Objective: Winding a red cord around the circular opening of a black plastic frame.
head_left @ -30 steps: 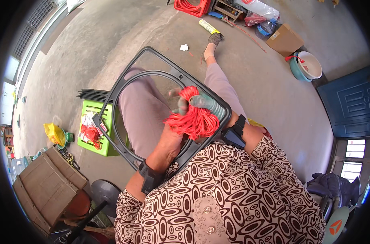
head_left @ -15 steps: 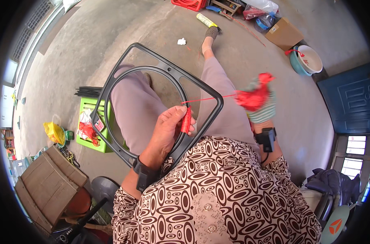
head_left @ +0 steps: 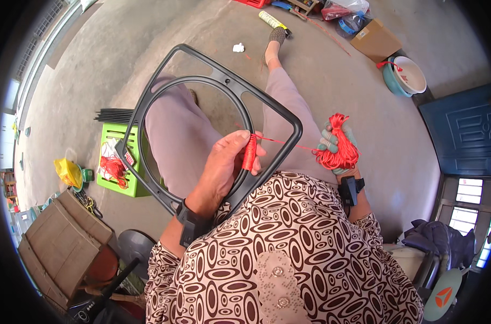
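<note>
Pinching a red cord winding (head_left: pixel 248 154) on the inner ring of a black frame (head_left: pixel 234 87): one bare left hand (head_left: pixel 222 157). Frame: tilted over the lap, mostly above the left thigh. Right hand (head_left: pixel 328 142), gloved: beyond the frame's right edge, fingers curled round a red cord bundle (head_left: pixel 340 151). One strand: running between bundle and winding. Green slotted stool (head_left: pixel 137 182): at left, bearing loose red cord (head_left: pixel 113 168).

My feed shows grey floor (head_left: pixel 164 29) across the upper frame, a blue panelled door (head_left: pixel 464 132) at right, bright window panes (head_left: pixel 468 190) below.
</note>
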`<control>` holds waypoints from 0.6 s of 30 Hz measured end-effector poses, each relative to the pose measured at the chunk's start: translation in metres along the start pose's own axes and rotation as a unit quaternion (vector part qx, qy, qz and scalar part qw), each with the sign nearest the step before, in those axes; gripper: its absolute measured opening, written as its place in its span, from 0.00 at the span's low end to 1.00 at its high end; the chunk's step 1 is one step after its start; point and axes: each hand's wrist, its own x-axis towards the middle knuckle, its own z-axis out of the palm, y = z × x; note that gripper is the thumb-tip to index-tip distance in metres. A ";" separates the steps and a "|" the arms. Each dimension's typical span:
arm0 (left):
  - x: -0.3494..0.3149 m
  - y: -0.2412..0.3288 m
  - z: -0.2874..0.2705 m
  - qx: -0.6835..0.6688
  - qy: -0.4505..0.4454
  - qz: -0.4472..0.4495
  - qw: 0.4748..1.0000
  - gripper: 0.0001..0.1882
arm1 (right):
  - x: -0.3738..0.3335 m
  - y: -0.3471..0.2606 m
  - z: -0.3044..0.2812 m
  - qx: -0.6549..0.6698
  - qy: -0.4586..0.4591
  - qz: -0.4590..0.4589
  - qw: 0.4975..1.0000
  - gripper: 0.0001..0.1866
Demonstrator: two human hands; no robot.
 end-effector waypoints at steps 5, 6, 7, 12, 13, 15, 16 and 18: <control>-0.005 -0.005 -0.007 -0.024 -0.003 -0.028 0.999 0.15 | -0.002 -0.007 -0.004 0.006 0.010 -0.006 1.000 0.18; -0.005 -0.006 -0.008 -0.025 -0.001 -0.027 0.999 0.15 | -0.002 -0.007 -0.004 0.006 0.009 -0.004 1.000 0.18; -0.005 -0.006 -0.008 -0.018 0.001 -0.030 0.999 0.15 | -0.003 -0.007 -0.003 0.001 0.010 -0.009 1.000 0.18; -0.004 -0.006 -0.004 -0.004 0.011 -0.020 1.000 0.15 | -0.011 -0.007 -0.007 -0.017 0.043 -0.023 0.999 0.19; -0.006 0.000 0.002 -0.021 0.024 -0.028 0.999 0.15 | -0.012 -0.006 -0.007 -0.020 0.070 -0.035 0.997 0.19; -0.005 0.001 0.003 -0.037 0.039 -0.036 0.998 0.14 | -0.011 -0.002 0.000 -0.022 0.098 -0.044 0.994 0.19; -0.003 -0.003 -0.002 -0.033 0.035 -0.025 0.999 0.13 | -0.009 0.000 0.009 -0.078 0.200 -0.101 0.971 0.18; -0.004 -0.004 -0.003 -0.028 0.028 -0.014 0.999 0.12 | -0.014 -0.014 -0.016 -0.118 0.253 -0.168 0.945 0.15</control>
